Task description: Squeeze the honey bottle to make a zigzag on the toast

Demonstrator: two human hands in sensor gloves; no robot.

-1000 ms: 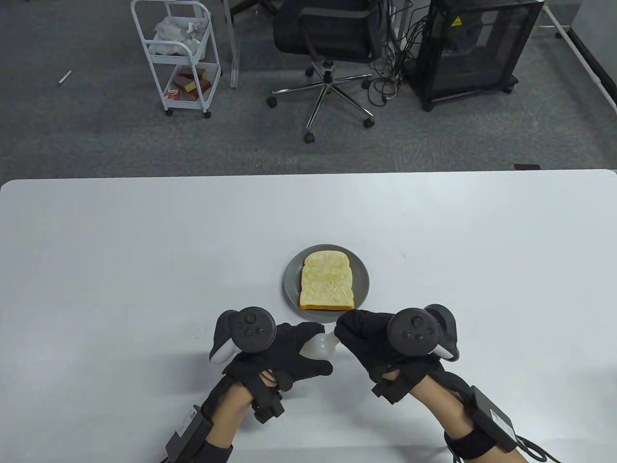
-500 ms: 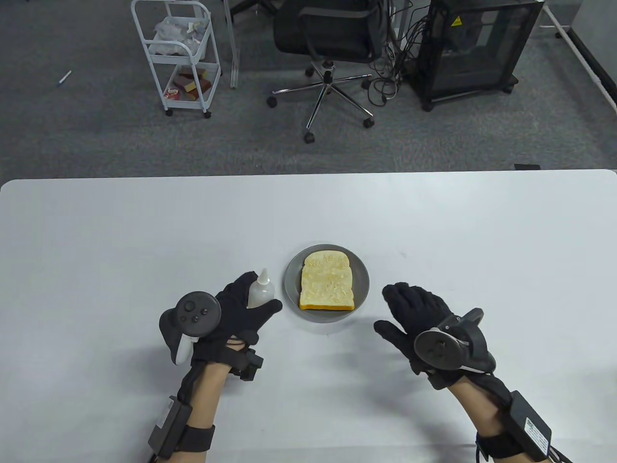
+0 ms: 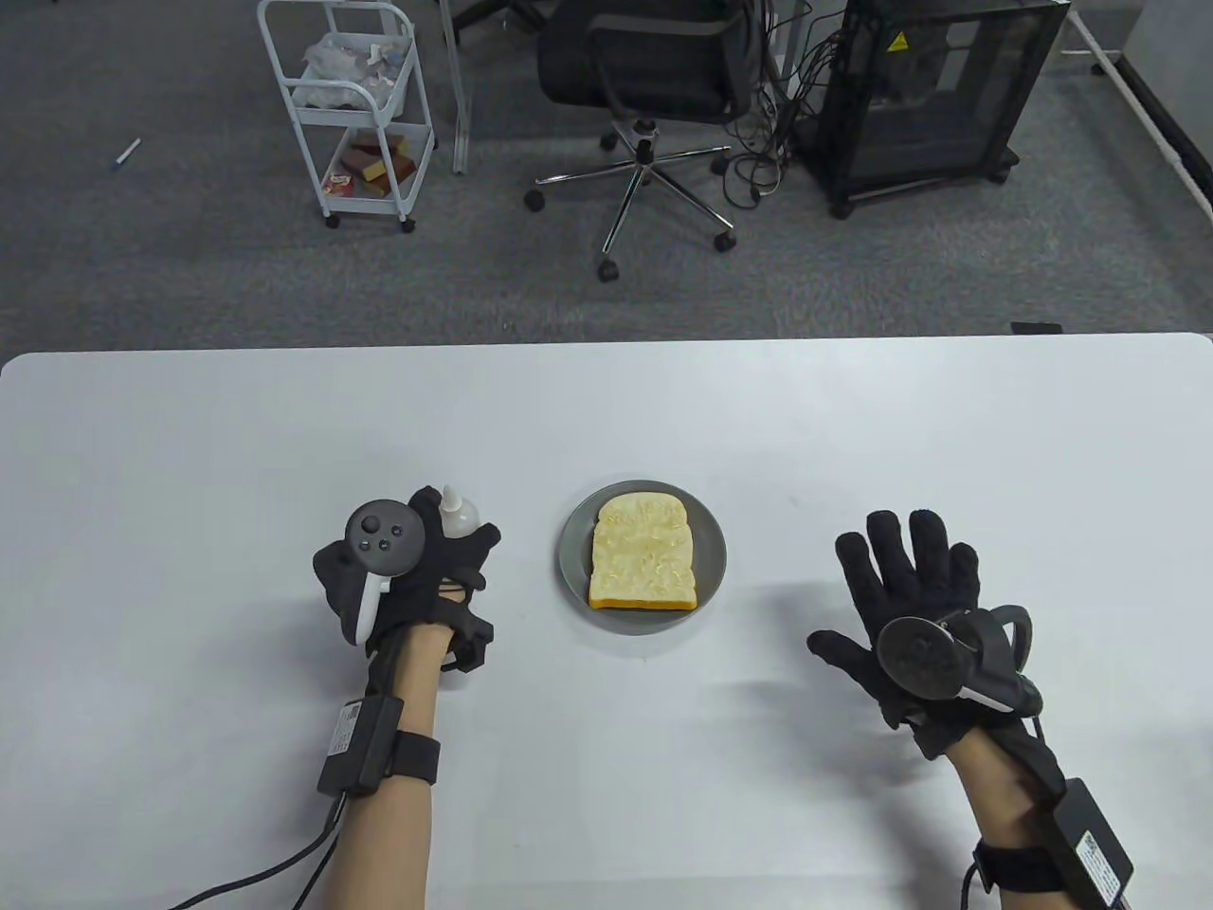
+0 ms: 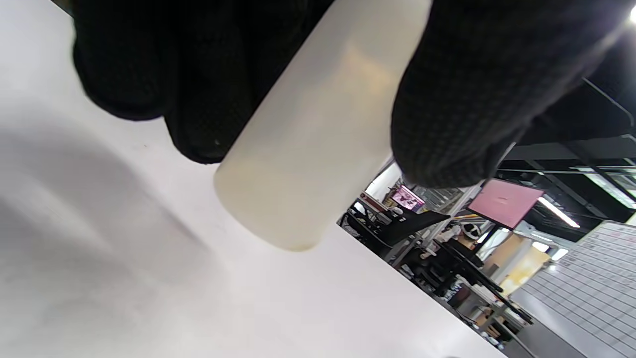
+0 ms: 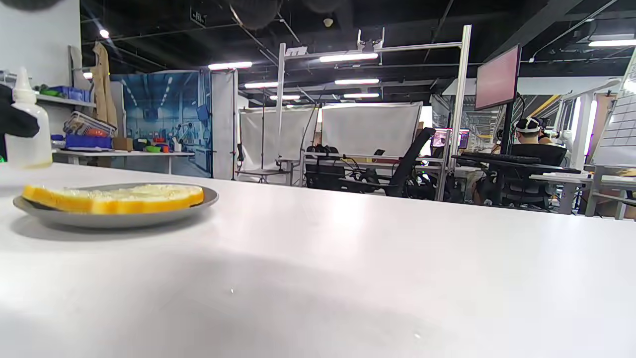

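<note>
A slice of toast [image 3: 643, 555] lies on a grey plate [image 3: 573, 559] in the middle of the white table; both show at the left of the right wrist view [image 5: 114, 195]. My left hand [image 3: 431, 564] grips a translucent squeeze bottle [image 3: 457, 512] upright, left of the plate, nozzle up. In the left wrist view the bottle [image 4: 318, 134] sits between gloved fingers [image 4: 462, 99], its base just above the table. The bottle also shows in the right wrist view [image 5: 27, 129]. My right hand [image 3: 905, 578] is open and empty, fingers spread, right of the plate.
The white table [image 3: 853, 427] extends wide around the plate. Beyond its far edge stand a white trolley [image 3: 346, 114], an office chair [image 3: 654, 104] and a black cabinet [image 3: 938, 95] on the carpet.
Both hands were together at the bottle's nozzle below the plate. The left hand then carried the bottle left and turned it upright; the right hand opened and moved right.
</note>
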